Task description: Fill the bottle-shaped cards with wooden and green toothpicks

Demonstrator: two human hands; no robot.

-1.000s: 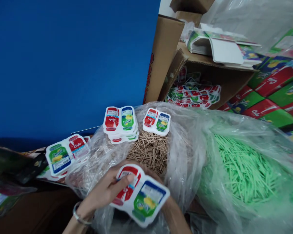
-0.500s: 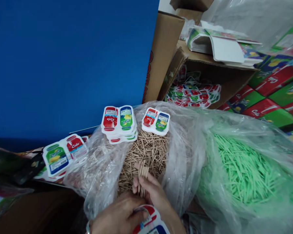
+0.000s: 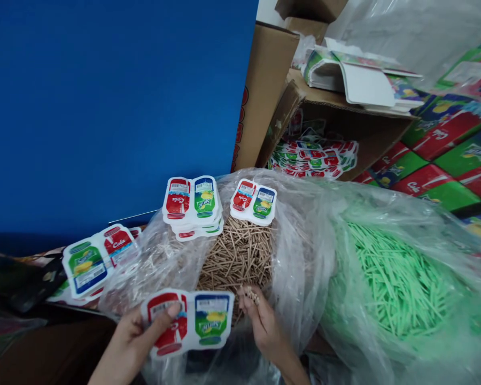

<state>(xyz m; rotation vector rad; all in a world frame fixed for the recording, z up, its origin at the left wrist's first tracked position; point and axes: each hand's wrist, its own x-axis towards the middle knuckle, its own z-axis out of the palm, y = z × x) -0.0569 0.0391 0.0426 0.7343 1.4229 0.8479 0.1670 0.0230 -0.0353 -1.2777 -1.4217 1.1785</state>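
Note:
My left hand (image 3: 138, 337) grips a printed card (image 3: 211, 320) shaped like two joined jars, one red "Cola" and one green "Sprite", thumb on its red half. Close to the card's right edge, my right hand (image 3: 264, 323) is closed round a bunch of short brown sticks (image 3: 251, 295), their ends showing at the fingertips. Both hands are at the near side of a clear plastic bag (image 3: 300, 267) full of loose brown sticks (image 3: 238, 254). On the bag's far side lie a stack of the same cards (image 3: 192, 203) and, beside it, another card (image 3: 253, 202).
More cards (image 3: 100, 259) lie at the left near a dark object (image 3: 38, 286). To the right, a plastic bag holds green sticks (image 3: 401, 283). Behind stand an open cardboard box (image 3: 379, 128) of cards and red-green printed boxes (image 3: 436, 141). A blue panel (image 3: 116, 107) rises at the left.
My hands have moved apart. The left brought the card up and left, turning its printed face into view. The right moved slightly right and tilted the bunch of sticks, which was upright before.

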